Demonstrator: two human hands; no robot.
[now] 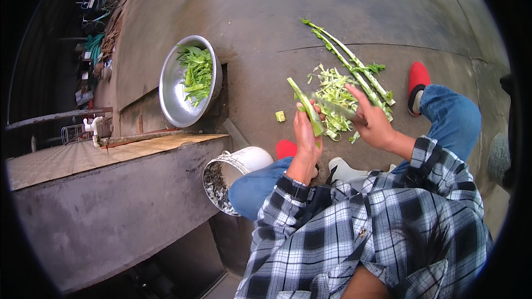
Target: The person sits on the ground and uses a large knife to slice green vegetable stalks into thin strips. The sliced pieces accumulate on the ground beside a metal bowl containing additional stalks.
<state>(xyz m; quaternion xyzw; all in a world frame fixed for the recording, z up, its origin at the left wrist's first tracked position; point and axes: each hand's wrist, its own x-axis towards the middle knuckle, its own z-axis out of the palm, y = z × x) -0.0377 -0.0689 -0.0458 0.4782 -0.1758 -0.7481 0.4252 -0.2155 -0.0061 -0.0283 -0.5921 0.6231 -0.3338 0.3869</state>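
My left hand (306, 137) is closed around a pale green celtuce stem (303, 98), its length slanting up and away from me. In my right hand (378, 128) is a knife (337, 107), its blade blurred and pointing left toward the stem, with my index finger stretched along it. Whether the blade touches the stem I cannot tell. Beneath and beyond the knife, a heap of pale green peelings (333, 84) lies on the concrete floor. Two long celtuce stalks (354, 62) with leafy tips lie beside the heap, farther out. A short cut chunk (280, 116) sits left of my left hand.
A metal basin (175, 89) holding green leaves (197, 75) stands at the left. Nearer me is a white bucket (254, 158) by my left knee, tipped toward the concrete ledge (111, 194). A white tap (94, 127) rises beyond the ledge. My red shoe (419, 75) is at the right.
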